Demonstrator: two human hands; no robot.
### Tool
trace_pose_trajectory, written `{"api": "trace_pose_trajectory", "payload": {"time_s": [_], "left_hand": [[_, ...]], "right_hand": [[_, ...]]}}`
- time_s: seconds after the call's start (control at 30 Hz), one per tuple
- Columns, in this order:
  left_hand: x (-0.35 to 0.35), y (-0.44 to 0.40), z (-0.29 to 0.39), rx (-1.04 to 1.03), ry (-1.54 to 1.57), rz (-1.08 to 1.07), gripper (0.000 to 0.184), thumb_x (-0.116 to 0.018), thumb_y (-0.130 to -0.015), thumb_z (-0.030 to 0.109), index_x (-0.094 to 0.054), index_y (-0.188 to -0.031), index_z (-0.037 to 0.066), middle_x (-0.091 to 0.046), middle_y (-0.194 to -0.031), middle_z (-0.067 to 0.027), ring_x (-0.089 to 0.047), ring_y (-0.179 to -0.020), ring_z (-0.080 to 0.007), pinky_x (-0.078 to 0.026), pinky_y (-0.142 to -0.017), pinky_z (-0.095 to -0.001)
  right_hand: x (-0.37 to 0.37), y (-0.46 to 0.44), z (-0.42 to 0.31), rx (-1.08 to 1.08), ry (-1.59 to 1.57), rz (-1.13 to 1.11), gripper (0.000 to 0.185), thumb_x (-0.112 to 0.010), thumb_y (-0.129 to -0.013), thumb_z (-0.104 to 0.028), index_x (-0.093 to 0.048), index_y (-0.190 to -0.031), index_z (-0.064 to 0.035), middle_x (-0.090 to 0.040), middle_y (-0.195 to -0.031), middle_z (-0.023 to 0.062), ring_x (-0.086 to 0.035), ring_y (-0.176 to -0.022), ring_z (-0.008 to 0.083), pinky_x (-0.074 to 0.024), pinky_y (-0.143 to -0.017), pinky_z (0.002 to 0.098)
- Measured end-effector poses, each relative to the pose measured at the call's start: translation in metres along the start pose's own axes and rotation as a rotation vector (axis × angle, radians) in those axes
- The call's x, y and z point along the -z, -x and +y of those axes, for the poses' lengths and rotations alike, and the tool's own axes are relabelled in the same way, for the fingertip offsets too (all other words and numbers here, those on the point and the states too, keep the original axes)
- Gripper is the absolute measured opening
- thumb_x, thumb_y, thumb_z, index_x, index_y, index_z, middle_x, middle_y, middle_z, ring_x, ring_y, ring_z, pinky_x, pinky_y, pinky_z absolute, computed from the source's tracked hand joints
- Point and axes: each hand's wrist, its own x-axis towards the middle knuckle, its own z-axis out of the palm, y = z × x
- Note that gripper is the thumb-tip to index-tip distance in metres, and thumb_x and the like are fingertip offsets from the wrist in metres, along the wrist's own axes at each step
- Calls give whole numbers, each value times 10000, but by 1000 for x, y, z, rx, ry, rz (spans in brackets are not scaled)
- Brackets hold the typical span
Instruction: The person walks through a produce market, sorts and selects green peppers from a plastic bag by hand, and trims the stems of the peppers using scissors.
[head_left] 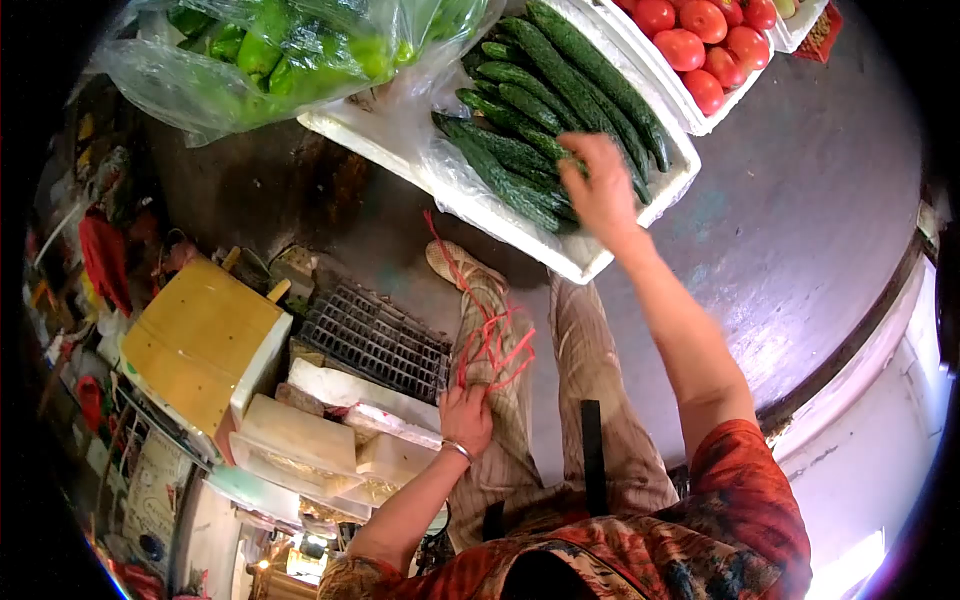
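My right hand (603,190) is over a white foam box (400,165) of dark green cucumbers (520,95). Its fingers are bent and apart at the near ends of the cucumbers, slightly blurred; no cucumber is lifted. My left hand (466,418), with a bracelet at the wrist, is low beside my left leg. It is closed around a loose bunch of red string (490,345), whose strands hang across my trouser leg and shoe. Clear plastic film lines the left part of the box.
A clear bag of green peppers (265,45) lies at the upper left. Another foam box (708,122) holds tomatoes (705,50). On the left are a black plastic crate (375,335), foam pieces (330,385) and a yellow-topped box (200,335). Grey floor (820,220) shows at right.
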Motion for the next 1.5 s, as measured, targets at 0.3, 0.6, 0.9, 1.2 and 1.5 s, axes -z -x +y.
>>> {"api": "trace_pose_trajectory", "payload": {"time_s": [0.3,0.6,0.9,1.2,1.5], "left_hand": [[-4,0,-3,-1,-15,-38,178,-569,-746,115,-592,-921,90,-599,-817,-101,-508,-870,-287,-367,-774,-406],[-1,-4,1,2,11,-19,192,-558,-760,124,-592,-941,70,-618,-863,-127,-520,-881,-316,-378,-806,-426],[7,-9,5,-13,-14,-38,174,-564,-762,95,-604,-928,60,-629,-874,-133,-529,-891,-316,-378,-790,-420],[12,-14,11,-24,-10,-17,150,-555,-804,111,-614,-936,69,-634,-874,-131,-540,-864,-319,-382,-794,-414],[1,-9,4,89,-9,-156,223,-508,-859,200,-618,-1008,76,-644,-938,-153,-534,-1011,-323,-345,-923,-445]], "right_hand": [[-88,36,-5,-192,-37,-103,392,-673,-742,-165,-566,-1081,0,-568,-963,182,-545,-929,369,-458,-799,422],[25,25,-32,-409,-625,130,268,-680,-797,-95,-555,-1021,-18,-577,-879,40,-530,-796,135,-444,-715,287],[40,-12,3,-762,-1841,830,218,-580,-866,-83,-510,-1059,-10,-575,-1009,107,-564,-912,232,-476,-885,404],[6,-21,33,-1056,-1842,617,145,-584,-887,-115,-543,-922,19,-608,-920,160,-600,-861,258,-532,-797,404],[59,-2,21,-843,-962,64,197,-564,-899,-153,-597,-989,18,-614,-830,78,-583,-687,144,-490,-636,257]]}}
